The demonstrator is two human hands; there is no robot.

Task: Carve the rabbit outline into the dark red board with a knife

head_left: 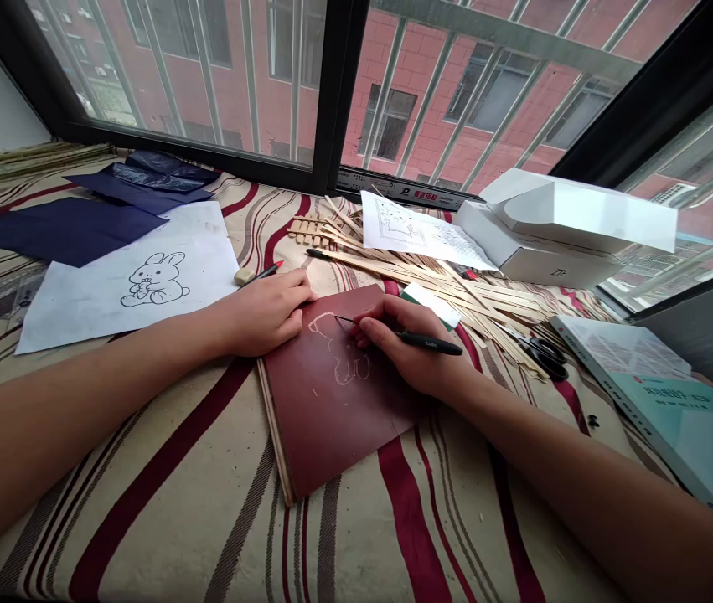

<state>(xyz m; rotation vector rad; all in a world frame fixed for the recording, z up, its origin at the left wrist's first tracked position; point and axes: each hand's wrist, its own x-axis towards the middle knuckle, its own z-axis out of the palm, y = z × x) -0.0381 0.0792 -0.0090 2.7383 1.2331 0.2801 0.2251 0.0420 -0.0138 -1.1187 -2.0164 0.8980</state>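
Hands, two in total, reach in from the lower corners of the view, both forearms angled inward and lying low over a striped cloth. Right hand is closed around one black pen, fingers curled, its thin tip at one pale rabbit outline on one dark red board. Left hand lies on its side at the upper left corner of the board, fingers loosely curled. One black pencil with a red end projects from beneath these fingers; whether it is gripped cannot be told. One eraser sits just beside the pencil.

Board lies flat on the cloth, directly below the right hand. To its left are one white sheet with a rabbit drawing and three dark blue sheets, the count uncertain where they overlap. Beyond the board lie wood strips, too many to count, with one printed sheet and one loose black pen at them. One white box stands to the right, with one white lid tilted on it. One pair of scissors and one book lie nearer the right edge
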